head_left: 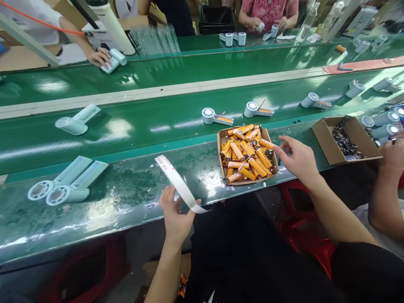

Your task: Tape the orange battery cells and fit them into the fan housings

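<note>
My left hand [176,216] is closed on a curved strip of white tape [178,181] with red print near its far end. The strip rises over the bench edge, its lower end by my thumb. My right hand [298,158] is at the right side of a shallow cardboard box [221,162] heaped with orange-wrapped cylindrical batteries [249,153]. Thumb and index finger are apart there, the thumb tip by the end of one orange battery [267,144]. Whether they touch is hard to tell. Thin wires show among the batteries.
Two pale blue handheld fans [67,191] lie on the bench at left. Another fan [74,122] and opened fan bodies [208,115] lie on the green conveyor [151,122]. A carton of small dark parts [328,145] stands at right. A co-worker's hand [393,151] is beyond it.
</note>
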`<action>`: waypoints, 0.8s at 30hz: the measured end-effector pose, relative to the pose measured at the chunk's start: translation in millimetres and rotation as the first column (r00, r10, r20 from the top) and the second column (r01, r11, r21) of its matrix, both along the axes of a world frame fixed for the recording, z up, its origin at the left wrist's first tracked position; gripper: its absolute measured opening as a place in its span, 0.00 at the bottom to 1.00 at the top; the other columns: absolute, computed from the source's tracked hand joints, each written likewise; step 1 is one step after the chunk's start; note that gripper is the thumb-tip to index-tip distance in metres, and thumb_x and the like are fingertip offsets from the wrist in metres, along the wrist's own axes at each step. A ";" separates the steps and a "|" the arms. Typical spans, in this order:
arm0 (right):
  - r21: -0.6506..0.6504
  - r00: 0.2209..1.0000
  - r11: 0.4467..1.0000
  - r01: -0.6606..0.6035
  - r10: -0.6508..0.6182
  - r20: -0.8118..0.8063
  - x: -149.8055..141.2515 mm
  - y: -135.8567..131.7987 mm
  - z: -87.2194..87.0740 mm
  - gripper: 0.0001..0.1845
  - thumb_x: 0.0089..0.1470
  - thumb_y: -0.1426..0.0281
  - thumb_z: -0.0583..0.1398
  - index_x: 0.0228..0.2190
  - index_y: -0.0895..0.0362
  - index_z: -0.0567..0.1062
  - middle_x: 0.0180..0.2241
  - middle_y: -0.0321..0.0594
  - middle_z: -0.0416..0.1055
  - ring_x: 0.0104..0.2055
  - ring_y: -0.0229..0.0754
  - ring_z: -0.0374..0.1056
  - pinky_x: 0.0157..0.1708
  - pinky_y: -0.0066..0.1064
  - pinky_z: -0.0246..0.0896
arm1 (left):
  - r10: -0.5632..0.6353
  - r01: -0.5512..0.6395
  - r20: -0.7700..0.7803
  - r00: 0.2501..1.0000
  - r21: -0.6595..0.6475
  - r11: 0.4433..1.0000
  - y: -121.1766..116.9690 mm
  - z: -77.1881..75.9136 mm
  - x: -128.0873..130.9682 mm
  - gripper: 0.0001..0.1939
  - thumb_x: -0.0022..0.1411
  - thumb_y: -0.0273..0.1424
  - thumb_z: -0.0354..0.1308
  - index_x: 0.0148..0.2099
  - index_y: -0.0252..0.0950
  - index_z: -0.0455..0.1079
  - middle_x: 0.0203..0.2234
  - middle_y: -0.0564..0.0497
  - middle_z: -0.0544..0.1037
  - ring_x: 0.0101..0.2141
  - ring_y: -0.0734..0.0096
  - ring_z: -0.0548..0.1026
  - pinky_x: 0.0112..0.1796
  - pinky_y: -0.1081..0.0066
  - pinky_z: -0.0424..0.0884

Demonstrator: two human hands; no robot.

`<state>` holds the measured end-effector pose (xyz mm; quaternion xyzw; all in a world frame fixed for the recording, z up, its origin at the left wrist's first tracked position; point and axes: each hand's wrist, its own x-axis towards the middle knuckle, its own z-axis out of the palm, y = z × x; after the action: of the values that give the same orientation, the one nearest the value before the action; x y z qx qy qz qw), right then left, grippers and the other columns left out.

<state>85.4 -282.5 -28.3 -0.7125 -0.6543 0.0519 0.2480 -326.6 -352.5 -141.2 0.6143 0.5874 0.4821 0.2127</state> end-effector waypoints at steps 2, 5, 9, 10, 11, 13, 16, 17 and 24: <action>-0.095 0.999 0.995 0.028 -0.025 0.038 12.1 11.5 -6.2 0.27 0.68 0.48 0.59 0.50 0.56 0.86 0.37 0.47 0.84 0.36 0.51 0.79 0.37 0.38 0.71 | -0.028 0.028 -0.031 0.999 0.006 1.000 1.6 2.5 7.8 0.40 0.65 0.40 0.72 0.74 0.52 0.61 0.67 0.39 0.64 0.73 0.45 0.60 0.52 0.58 0.84; -0.028 0.998 0.997 0.066 -0.066 0.016 13.4 11.4 -15.1 0.25 0.68 0.50 0.60 0.48 0.55 0.87 0.35 0.47 0.85 0.35 0.53 0.81 0.38 0.41 0.74 | -0.055 0.066 -0.138 0.989 0.075 0.995 6.5 8.0 17.0 0.41 0.65 0.37 0.71 0.75 0.51 0.60 0.64 0.39 0.68 0.72 0.44 0.61 0.55 0.52 0.81; 0.389 0.972 0.906 0.167 -0.084 -0.220 -10.0 -13.0 -20.1 0.22 0.65 0.53 0.66 0.50 0.55 0.86 0.44 0.49 0.85 0.40 0.54 0.84 0.43 0.45 0.82 | -0.059 0.132 -0.343 0.937 0.195 0.972 5.4 18.6 25.0 0.41 0.62 0.32 0.72 0.74 0.49 0.62 0.59 0.41 0.75 0.67 0.42 0.66 0.65 0.41 0.68; 0.444 0.956 0.882 0.156 -0.022 -0.292 -19.2 -20.0 -21.6 0.20 0.64 0.55 0.68 0.50 0.54 0.85 0.46 0.48 0.85 0.41 0.53 0.84 0.44 0.45 0.84 | -0.070 0.158 -0.384 0.921 0.202 0.967 3.6 22.1 28.0 0.41 0.62 0.30 0.72 0.73 0.49 0.63 0.58 0.41 0.76 0.65 0.42 0.67 0.65 0.41 0.67; 0.486 0.936 0.863 0.139 0.046 -0.349 -29.1 -26.3 -23.6 0.19 0.63 0.56 0.70 0.50 0.53 0.85 0.46 0.47 0.85 0.43 0.53 0.85 0.44 0.45 0.85 | -0.086 0.184 -0.419 0.904 0.200 0.962 1.6 25.7 31.5 0.41 0.61 0.28 0.71 0.73 0.48 0.64 0.57 0.41 0.77 0.64 0.43 0.67 0.65 0.42 0.66; 0.542 0.900 0.835 0.095 0.161 -0.405 -48.5 -36.6 -28.8 0.16 0.61 0.59 0.72 0.48 0.52 0.84 0.45 0.46 0.86 0.45 0.55 0.85 0.46 0.47 0.86 | -0.131 0.240 -0.470 0.873 0.180 0.954 -2.3 32.8 40.0 0.41 0.59 0.25 0.69 0.72 0.46 0.65 0.56 0.41 0.78 0.63 0.43 0.68 0.64 0.44 0.67; 0.583 0.872 0.812 -0.012 0.294 -0.391 -70.0 -45.1 -35.5 0.14 0.60 0.64 0.73 0.48 0.50 0.84 0.46 0.44 0.86 0.48 0.57 0.84 0.50 0.50 0.86 | -0.205 0.319 -0.499 0.842 0.156 0.935 -5.7 41.0 52.0 0.41 0.58 0.23 0.67 0.72 0.44 0.66 0.55 0.41 0.79 0.62 0.44 0.69 0.63 0.47 0.67; 0.595 0.867 0.802 -0.057 0.335 -0.369 -74.2 -46.3 -36.4 0.15 0.60 0.66 0.73 0.49 0.49 0.84 0.47 0.44 0.85 0.49 0.57 0.84 0.51 0.51 0.86 | -0.222 0.339 -0.502 0.836 0.153 0.928 -6.4 42.7 54.7 0.41 0.58 0.22 0.67 0.72 0.44 0.66 0.54 0.41 0.80 0.61 0.45 0.70 0.63 0.47 0.67; 0.649 0.910 0.741 -0.172 0.372 -0.184 -85.0 -48.1 -33.8 0.15 0.59 0.71 0.72 0.47 0.46 0.84 0.47 0.41 0.86 0.44 0.53 0.85 0.43 0.45 0.88 | -0.229 0.356 -0.525 0.820 0.154 0.922 -8.3 47.1 58.6 0.42 0.58 0.22 0.67 0.73 0.45 0.65 0.54 0.41 0.80 0.60 0.46 0.71 0.62 0.47 0.66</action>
<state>0.4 -330.6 -62.1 -0.4698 -0.6867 -0.0213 0.5543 -268.0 -360.9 -94.1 0.8222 0.4558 0.3374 0.0487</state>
